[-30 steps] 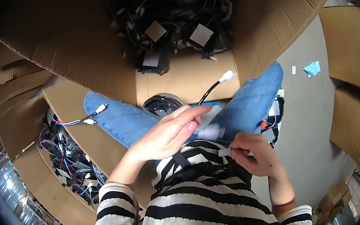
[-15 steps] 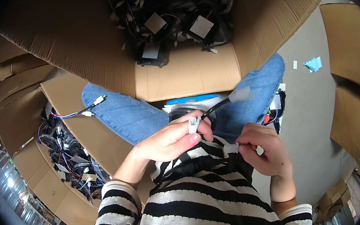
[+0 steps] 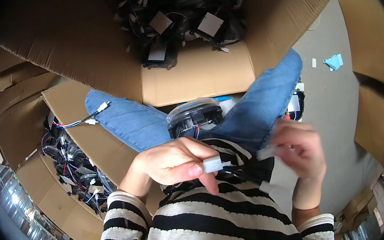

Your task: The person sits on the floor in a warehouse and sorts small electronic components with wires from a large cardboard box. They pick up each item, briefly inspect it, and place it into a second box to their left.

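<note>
Between thumb and fingers, my left hand (image 3: 175, 163) grips a white plastic wire connector (image 3: 212, 164). Dark wiring (image 3: 246, 169) runs from it to the right across the striped shirt, smeared by motion. My right hand (image 3: 299, 148) is blurred; its fingers pinch a small whitish plastic piece (image 3: 266, 152) whose exact kind is unclear. Below that hand another pale blurred piece (image 3: 274, 187) hangs near the wiring. In my lap sits a black unit with a clear cover (image 3: 195, 116), its red and blue wires pointing toward me.
A tall open carton (image 3: 197, 79) ahead holds several black units with white labels (image 3: 210, 24). At left, another carton (image 3: 75, 102) is full of wired units (image 3: 73, 167); one connector (image 3: 102, 107) lies over its flap. A blue scrap (image 3: 334, 62) lies on the floor at right.
My left hand has turned, and the wiring has swung from far side to near right. The black unit in my lap has come into view. My right hand has moved slightly right and away.
</note>
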`<state>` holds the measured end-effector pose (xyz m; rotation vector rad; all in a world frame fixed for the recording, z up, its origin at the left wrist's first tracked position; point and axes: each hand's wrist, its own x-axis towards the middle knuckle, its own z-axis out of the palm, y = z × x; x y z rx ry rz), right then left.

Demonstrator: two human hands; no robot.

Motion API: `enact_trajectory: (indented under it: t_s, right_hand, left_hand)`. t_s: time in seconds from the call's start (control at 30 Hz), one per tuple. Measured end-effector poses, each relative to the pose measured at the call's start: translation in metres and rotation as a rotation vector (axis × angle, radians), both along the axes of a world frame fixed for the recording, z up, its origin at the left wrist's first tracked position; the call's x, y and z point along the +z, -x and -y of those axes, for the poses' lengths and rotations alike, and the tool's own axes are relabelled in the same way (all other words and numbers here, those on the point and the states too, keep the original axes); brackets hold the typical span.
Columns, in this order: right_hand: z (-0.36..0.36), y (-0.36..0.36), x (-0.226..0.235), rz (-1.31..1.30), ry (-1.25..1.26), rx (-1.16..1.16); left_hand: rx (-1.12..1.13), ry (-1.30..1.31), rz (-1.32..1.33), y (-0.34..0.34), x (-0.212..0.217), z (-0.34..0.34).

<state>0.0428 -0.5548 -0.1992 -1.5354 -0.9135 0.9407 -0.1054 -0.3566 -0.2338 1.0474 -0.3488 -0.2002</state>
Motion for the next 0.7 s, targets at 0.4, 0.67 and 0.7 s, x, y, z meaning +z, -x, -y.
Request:
enact_trajectory:
  t_s: [0.4, 0.67, 0.7]
  right_hand:
    - [-0.017, 0.031, 0.005, -0.131, -0.008, 0.111]
    - [-0.007, 0.022, 0.005, -0.142, -0.008, 0.075]
    - [-0.009, 0.024, 0.005, -0.140, -0.027, 0.064]
  left_hand:
    - [-0.163, 0.077, 0.027, -0.005, 0.000, 0.018]
    - [-0.105, -0.016, 0.022, 0.004, -0.004, 0.015]
    - [-0.130, -0.014, 0.017, 0.002, -0.003, 0.015]
